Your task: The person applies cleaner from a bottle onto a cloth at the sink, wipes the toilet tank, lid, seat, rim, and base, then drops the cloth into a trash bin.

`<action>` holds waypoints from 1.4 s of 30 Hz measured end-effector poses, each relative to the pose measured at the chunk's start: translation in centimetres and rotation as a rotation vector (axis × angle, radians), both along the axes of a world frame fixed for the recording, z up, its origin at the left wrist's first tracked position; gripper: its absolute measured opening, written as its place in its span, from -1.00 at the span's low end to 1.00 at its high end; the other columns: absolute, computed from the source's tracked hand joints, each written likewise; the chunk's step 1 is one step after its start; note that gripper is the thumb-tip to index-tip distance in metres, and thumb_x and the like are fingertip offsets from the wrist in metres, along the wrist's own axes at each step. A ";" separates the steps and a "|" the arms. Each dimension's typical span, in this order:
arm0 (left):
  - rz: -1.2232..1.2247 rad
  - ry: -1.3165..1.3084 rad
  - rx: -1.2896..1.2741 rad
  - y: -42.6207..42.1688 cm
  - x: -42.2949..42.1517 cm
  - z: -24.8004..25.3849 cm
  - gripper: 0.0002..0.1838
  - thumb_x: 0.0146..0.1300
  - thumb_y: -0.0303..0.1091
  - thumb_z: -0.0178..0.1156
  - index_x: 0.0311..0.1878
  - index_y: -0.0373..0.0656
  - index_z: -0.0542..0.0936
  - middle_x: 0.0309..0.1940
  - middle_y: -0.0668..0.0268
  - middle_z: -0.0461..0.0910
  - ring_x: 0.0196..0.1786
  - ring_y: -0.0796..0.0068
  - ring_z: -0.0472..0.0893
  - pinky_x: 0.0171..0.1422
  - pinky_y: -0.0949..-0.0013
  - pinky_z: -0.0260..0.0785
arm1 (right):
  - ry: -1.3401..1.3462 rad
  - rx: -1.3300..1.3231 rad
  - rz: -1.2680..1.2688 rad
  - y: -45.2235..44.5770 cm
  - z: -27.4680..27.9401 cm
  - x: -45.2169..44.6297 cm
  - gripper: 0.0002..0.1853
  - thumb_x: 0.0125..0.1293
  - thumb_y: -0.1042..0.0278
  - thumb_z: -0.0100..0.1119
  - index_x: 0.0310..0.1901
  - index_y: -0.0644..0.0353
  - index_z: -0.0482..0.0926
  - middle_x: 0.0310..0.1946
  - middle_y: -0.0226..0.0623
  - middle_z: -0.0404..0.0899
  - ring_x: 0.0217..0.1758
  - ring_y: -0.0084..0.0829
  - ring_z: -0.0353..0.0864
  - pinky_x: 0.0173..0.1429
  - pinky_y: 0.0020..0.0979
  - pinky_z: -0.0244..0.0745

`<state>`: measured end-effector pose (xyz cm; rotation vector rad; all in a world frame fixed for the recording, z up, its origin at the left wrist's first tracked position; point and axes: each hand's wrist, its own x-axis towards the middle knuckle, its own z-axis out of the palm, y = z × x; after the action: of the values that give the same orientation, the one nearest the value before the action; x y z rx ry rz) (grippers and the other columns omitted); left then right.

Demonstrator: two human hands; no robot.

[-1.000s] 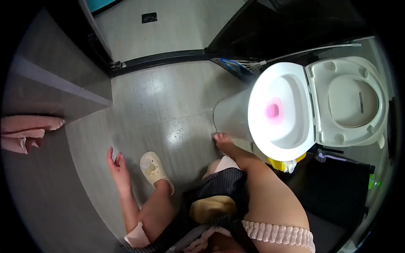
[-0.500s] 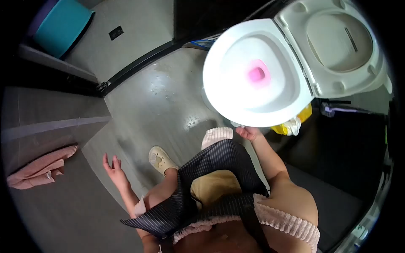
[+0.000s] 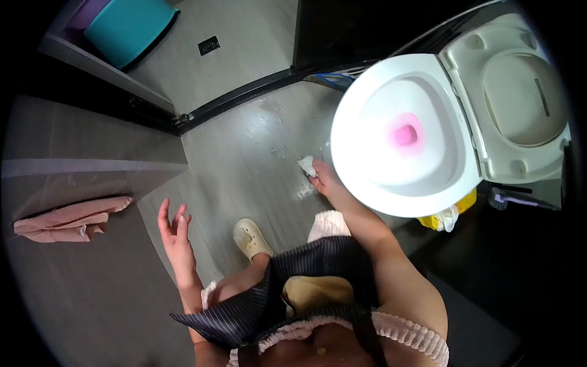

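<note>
My right hand (image 3: 323,180) is closed on a crumpled white tissue (image 3: 307,166), low over the wet floor beside the toilet (image 3: 345,122). Water drops (image 3: 277,152) lie on the grey floor (image 3: 229,165) near the tissue. My left hand (image 3: 177,235) is raised over the floor at the left, fingers apart, holding nothing. Pink liquid (image 3: 406,135) shows in the bowl, and the toilet lid (image 3: 526,101) is up. Between my arms is a dark striped apron (image 3: 324,257), with a cream clog (image 3: 251,238) on one foot.
A pink towel (image 3: 73,219) hangs at the left. A teal basin (image 3: 128,29) stands past the dark door sill (image 3: 241,98), near a floor drain (image 3: 208,46). Right of me are a yellow and white bag (image 3: 448,218) and a purple-handled brush (image 3: 520,200).
My right hand has moved from beside the toilet's base out over the floor, and the tissue now shows in it. My left hand remains raised. The view has shifted.
</note>
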<state>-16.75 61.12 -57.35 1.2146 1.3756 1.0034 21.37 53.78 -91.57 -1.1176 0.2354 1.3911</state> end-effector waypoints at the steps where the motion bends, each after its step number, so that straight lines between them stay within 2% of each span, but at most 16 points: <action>1: 0.004 -0.002 0.003 0.2 -0.5 -0.7 -0.46 0.50 -0.39 0.07 0.49 -0.17 0.24 0.50 0.22 0.20 0.33 0.34 0.47 0.37 0.25 0.35 | -0.129 -0.060 0.000 2.4 -0.3 -0.4 -0.68 0.52 0.24 0.10 0.16 0.25 0.53 -0.09 -0.20 0.66 -0.12 -0.36 0.68 -0.12 -0.30 0.62; 2: 0.032 -0.012 -0.017 0.4 -1.1 -1.5 -0.46 0.51 -0.39 0.07 0.50 -0.17 0.23 0.50 0.21 0.19 0.33 0.34 0.47 0.37 0.25 0.34 | -0.257 -0.130 0.005 4.9 -0.6 -0.8 -0.68 0.51 0.24 0.11 0.15 0.27 0.54 -0.09 -0.20 0.67 -0.11 -0.35 0.68 -0.10 -0.30 0.61; 4: 0.056 -0.024 -0.036 0.7 -2.3 -3.0 -0.46 0.51 -0.38 0.07 0.50 -0.16 0.23 0.51 0.21 0.18 0.34 0.33 0.47 0.37 0.25 0.34 | -0.887 -0.273 -0.219 9.3 0.3 -0.5 -0.67 0.50 0.26 0.12 0.10 0.35 0.59 -0.06 -0.18 0.68 -0.07 -0.35 0.65 0.03 -0.34 0.54; 6: 0.107 -0.050 -0.115 1.0 -3.4 -4.3 -0.46 0.52 -0.38 0.06 0.50 -0.15 0.23 0.52 0.20 0.16 0.35 0.33 0.46 0.37 0.25 0.34 | -0.881 -0.316 -0.417 13.3 0.1 1.0 -0.66 0.47 0.27 0.15 0.08 0.39 0.62 -0.02 -0.17 0.68 0.00 -0.36 0.62 0.14 -0.38 0.47; 7: 0.107 -0.050 -0.110 1.2 -4.0 -4.8 -0.46 0.52 -0.38 0.06 0.50 -0.15 0.23 0.52 0.20 0.16 0.35 0.33 0.46 0.37 0.25 0.34 | -0.985 -0.417 -0.365 14.5 0.4 2.1 -0.65 0.46 0.29 0.15 0.10 0.40 0.60 -0.01 -0.14 0.68 0.04 -0.36 0.62 0.17 -0.38 0.46; 8: 0.100 -0.040 -0.126 1.2 -4.6 -5.1 -0.46 0.52 -0.37 0.06 0.50 -0.15 0.23 0.52 0.20 0.15 0.36 0.33 0.45 0.36 0.25 0.35 | -1.064 -0.351 -0.477 16.0 -3.6 3.9 -0.68 0.44 0.35 0.14 0.11 0.36 0.60 -0.02 -0.10 0.69 0.03 -0.28 0.65 0.16 -0.36 0.49; 10: 0.096 -0.028 -0.140 1.2 -6.0 -5.5 -0.47 0.52 -0.37 0.05 0.50 -0.15 0.23 0.53 0.20 0.15 0.37 0.33 0.45 0.36 0.25 0.35 | -1.284 -0.515 -0.295 17.1 -3.7 5.4 -0.65 0.39 0.47 0.11 0.18 0.29 0.60 0.10 -0.02 0.59 0.15 -0.12 0.59 0.28 -0.27 0.44; 13: 0.164 -0.032 -0.175 1.1 -7.9 -6.4 -0.47 0.52 -0.37 0.06 0.50 -0.15 0.23 0.53 0.20 0.14 0.37 0.31 0.44 0.36 0.25 0.35 | -1.660 -0.600 0.232 17.1 -2.1 5.4 -0.67 0.37 0.35 0.13 0.11 0.26 0.61 0.15 -0.04 0.47 0.18 0.02 0.50 0.29 -0.15 0.42; 17: 0.176 -0.058 -0.234 0.9 -8.4 -7.4 -0.47 0.51 -0.38 0.07 0.49 -0.16 0.24 0.52 0.19 0.14 0.37 0.30 0.44 0.35 0.25 0.36 | -1.765 -0.611 0.375 16.9 -0.8 2.5 -0.73 0.36 0.33 0.12 0.01 0.27 0.60 0.06 -0.02 0.53 0.15 0.03 0.52 0.24 -0.11 0.43; 20: 0.150 -0.090 -0.205 1.7 -7.2 -6.8 -0.47 0.51 -0.40 0.07 0.48 -0.16 0.24 0.51 0.18 0.15 0.36 0.29 0.45 0.34 0.25 0.38 | -2.056 -0.613 0.415 17.1 -2.5 1.2 -0.78 0.35 0.36 0.10 -0.07 0.26 0.60 -0.05 0.00 0.57 0.04 0.06 0.56 0.15 -0.06 0.47; 22: 0.124 -0.118 -0.193 2.2 -6.3 -7.1 -0.45 0.48 -0.35 0.12 0.49 -0.12 0.26 0.52 0.21 0.15 0.36 0.28 0.45 0.35 0.26 0.36 | -1.764 -0.386 0.544 17.1 -2.4 -1.5 -0.76 0.39 0.38 0.09 0.00 0.28 0.60 -0.07 -0.07 0.64 -0.07 0.00 0.64 0.11 -0.14 0.55; 24: 0.127 -0.162 -0.175 2.6 -5.4 -7.5 -0.45 0.48 -0.39 0.12 0.48 -0.13 0.26 0.51 0.20 0.16 0.35 0.28 0.46 0.32 0.31 0.39 | -1.123 -0.066 0.452 17.9 -0.7 -5.4 -0.81 0.43 0.42 0.08 0.00 0.22 0.58 -0.18 -0.23 0.64 -0.22 -0.20 0.66 -0.02 -0.26 0.61; 25: 0.098 -0.177 -0.163 2.7 -4.7 -7.3 -0.45 0.48 -0.40 0.11 0.48 -0.13 0.27 0.50 0.19 0.17 0.35 0.28 0.46 0.31 0.31 0.40 | -1.124 -0.054 0.461 18.3 0.7 -6.5 -0.81 0.43 0.42 0.08 0.00 0.22 0.58 -0.18 -0.23 0.64 -0.22 -0.20 0.66 -0.02 -0.26 0.61; 27: 0.077 -0.215 -0.161 2.8 -3.8 -7.0 -0.46 0.48 -0.41 0.11 0.48 -0.14 0.27 0.50 0.17 0.17 0.34 0.30 0.47 0.30 0.31 0.42 | 0.185 0.459 0.295 17.7 5.2 -8.7 -0.80 0.51 0.41 0.00 0.07 0.12 0.54 -0.11 -0.31 0.59 -0.15 -0.39 0.59 -0.10 -0.30 0.57; 34: 0.044 -0.285 -0.117 2.0 -1.8 -6.7 -0.46 0.46 -0.42 0.12 0.47 -0.14 0.28 0.48 0.19 0.19 0.33 0.29 0.48 0.30 0.32 0.42 | 0.433 0.496 0.399 15.7 18.4 -11.9 -0.72 0.54 0.39 -0.04 0.22 0.00 0.44 -0.04 -0.32 0.59 -0.08 -0.36 0.60 -0.05 -0.31 0.58; 42: 0.093 -0.209 -0.052 1.1 -0.5 -3.9 -0.46 0.48 -0.37 0.10 0.46 -0.18 0.27 0.44 0.22 0.26 0.36 0.28 0.46 0.34 0.26 0.37 | 0.040 0.612 0.342 1.7 36.5 -9.4 -0.71 0.50 0.40 0.02 0.21 0.12 0.47 -0.02 -0.38 0.61 -0.07 -0.54 0.61 -0.02 -0.39 0.57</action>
<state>-17.22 62.20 -61.24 0.9852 1.2938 1.1195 11.99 55.44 -55.08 -0.6320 -0.3542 1.6353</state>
